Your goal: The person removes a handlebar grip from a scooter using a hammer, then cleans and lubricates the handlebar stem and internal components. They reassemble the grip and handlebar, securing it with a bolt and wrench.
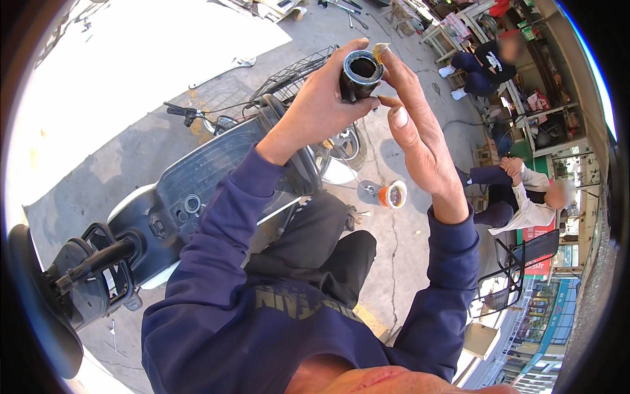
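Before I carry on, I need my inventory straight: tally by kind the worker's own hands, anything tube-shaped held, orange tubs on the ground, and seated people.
Own hands: 2 (left hand, right hand)
Black tube: 1
Orange tub: 1
Seated people: 2 (one in dark clothes, one in a light jacket)
Total: 6

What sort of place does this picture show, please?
Probably an outdoor repair spot: a scooter stands close by, a wrench lies on the ground, and more tools lie farther off.
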`<state>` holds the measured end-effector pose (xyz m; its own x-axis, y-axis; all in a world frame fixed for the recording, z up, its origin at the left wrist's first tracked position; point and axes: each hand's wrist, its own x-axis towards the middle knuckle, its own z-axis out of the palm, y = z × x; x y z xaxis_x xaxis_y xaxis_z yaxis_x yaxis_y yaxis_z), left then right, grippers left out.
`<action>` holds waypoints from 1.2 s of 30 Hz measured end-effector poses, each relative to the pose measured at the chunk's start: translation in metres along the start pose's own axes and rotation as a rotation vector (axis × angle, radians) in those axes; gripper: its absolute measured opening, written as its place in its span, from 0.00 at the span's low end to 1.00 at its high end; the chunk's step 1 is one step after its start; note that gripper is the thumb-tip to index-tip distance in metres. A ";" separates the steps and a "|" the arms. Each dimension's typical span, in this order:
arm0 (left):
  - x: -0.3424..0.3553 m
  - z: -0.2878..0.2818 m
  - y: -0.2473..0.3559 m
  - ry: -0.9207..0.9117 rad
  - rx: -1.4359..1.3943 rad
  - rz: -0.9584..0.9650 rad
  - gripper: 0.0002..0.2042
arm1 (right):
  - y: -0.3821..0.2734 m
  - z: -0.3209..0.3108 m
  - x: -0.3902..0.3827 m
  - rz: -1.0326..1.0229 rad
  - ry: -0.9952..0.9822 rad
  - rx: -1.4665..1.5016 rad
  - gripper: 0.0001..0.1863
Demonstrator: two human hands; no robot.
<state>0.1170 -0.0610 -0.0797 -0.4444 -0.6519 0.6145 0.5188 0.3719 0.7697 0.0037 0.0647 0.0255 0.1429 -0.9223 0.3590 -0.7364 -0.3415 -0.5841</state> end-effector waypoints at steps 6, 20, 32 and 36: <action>0.000 0.000 0.000 -0.011 0.014 -0.025 0.40 | -0.003 -0.006 0.008 -0.047 0.014 -0.444 0.41; -0.001 0.000 0.011 -0.036 -0.006 -0.099 0.40 | -0.011 -0.043 -0.005 -0.219 -0.116 -0.918 0.33; 0.000 0.000 0.001 -0.009 -0.049 -0.073 0.39 | 0.024 -0.038 0.044 -0.078 -0.143 0.021 0.37; 0.000 0.000 0.000 -0.014 -0.078 -0.030 0.39 | 0.022 -0.039 0.036 -0.068 -0.114 0.028 0.39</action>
<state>0.1170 -0.0612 -0.0796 -0.4708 -0.6522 0.5941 0.5600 0.2994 0.7725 -0.0337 0.0313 0.0539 0.2671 -0.9110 0.3141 -0.7038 -0.4071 -0.5822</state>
